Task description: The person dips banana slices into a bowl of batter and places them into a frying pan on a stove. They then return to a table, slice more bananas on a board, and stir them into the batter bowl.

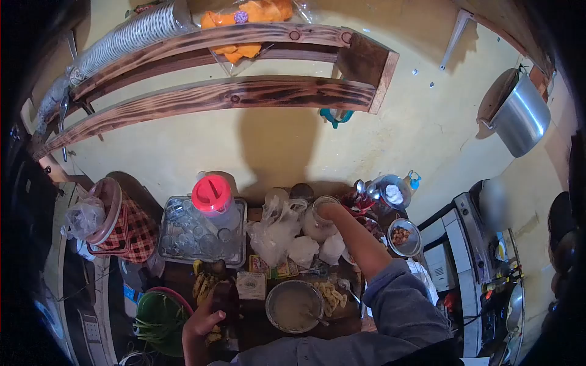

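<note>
My right arm stretches to the back of the table, and my right hand is down in the mouth of a clear jar; the jar hides its fingers. Near the front edge, my left hand is beside the bananas, thumb apart and no held object visible. Between my arms sits a metal bowl of cloudy, pale liquid with a spoon handle sticking out. Peeled banana pieces lie right of the bowl. White-filled plastic bags stand left of the jar.
At the back left, a metal tray holds glasses and a red-lidded pitcher. A bowl of small brown items is right of my arm. A wooden shelf crosses above. The stove stands at right, a green basin at left.
</note>
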A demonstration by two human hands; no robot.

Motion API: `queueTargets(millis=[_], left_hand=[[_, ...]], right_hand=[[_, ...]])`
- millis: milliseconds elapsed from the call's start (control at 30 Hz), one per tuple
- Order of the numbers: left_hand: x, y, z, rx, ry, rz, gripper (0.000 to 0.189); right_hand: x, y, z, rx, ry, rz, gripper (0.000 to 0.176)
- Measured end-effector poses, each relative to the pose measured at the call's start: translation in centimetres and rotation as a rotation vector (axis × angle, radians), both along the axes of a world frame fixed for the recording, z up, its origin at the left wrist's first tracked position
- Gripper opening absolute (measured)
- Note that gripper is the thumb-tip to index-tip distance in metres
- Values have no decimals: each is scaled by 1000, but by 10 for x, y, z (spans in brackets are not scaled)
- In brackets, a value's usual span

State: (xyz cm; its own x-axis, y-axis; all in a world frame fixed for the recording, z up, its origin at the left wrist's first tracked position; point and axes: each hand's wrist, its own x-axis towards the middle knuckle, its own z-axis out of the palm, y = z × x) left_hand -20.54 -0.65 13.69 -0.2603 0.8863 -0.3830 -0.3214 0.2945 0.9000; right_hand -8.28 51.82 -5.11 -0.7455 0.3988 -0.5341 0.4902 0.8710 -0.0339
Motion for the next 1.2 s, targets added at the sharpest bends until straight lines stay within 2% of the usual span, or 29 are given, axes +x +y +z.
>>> queueTargets(millis=[67, 167, 267, 367, 500, 600, 633, 700, 767, 800, 867, 900, 967, 1000, 1033, 1100, 1133, 1200], left_hand=[[-4, 2, -15, 91, 53, -11, 100], [0, 9, -6, 111, -32, -46, 102], [0, 7, 1, 73, -51, -64, 103], [1, 5, 9, 83, 26, -14, 102], [-3, -1, 5, 45, -2, -43, 101], [-4, -5, -3, 53, -5, -30, 102], [-5, -6, -12, 83, 13, -23, 103], [-5, -4, -21, 109, 24, -20, 104], [-3, -2, -19, 135, 19, -25, 101], [-2, -2, -19, 124, 10, -29, 101], [-2, -4, -18, 163, -34, -61, 104], [-1, -3, -14, 150, -43, -61, 104], [4, -3, -6, 195, 24, -50, 107], [5, -7, -9, 172, -26, -66, 108], [6, -8, -8, 156, -38, -62, 108], [9, -9, -6, 217, -18, -92, 107], [10, -14, -8, 186, 3, -97, 108], [14, -14, 2, 168, -12, -107, 108]], right_hand=[[-1, -5, 10, 5, -36, 6, 52], [-2, -2, 8, 21, -53, 22, 48], [0, 12, -16, 41, -13, 46, 41], [-4, 6, -4, 57, 23, 67, 37], [-4, -12, 30, 85, 100, 99, 30], [3, 3, 22, 116, 108, -38, 24], [4, -7, 45, 117, 105, -44, 24], [1, -42, 127, 150, 9, 104, 26], [19, -30, 128, 76, 296, -125, 28], [24, -32, 140, 66, 286, -130, 28], [36, -60, 184, -197, 457, -137, 22], [43, -77, 193, -209, 447, -142, 22], [53, -111, 212, -581, 546, -337, 19], [56, -135, 223, -418, 548, -209, 18], [59, -157, 224, -433, 535, -214, 18], [67, -198, 211, -455, 490, -30, 19], [69, -219, 198, -478, 477, -37, 19], [73, -263, 175, -365, 374, 47, 18]])
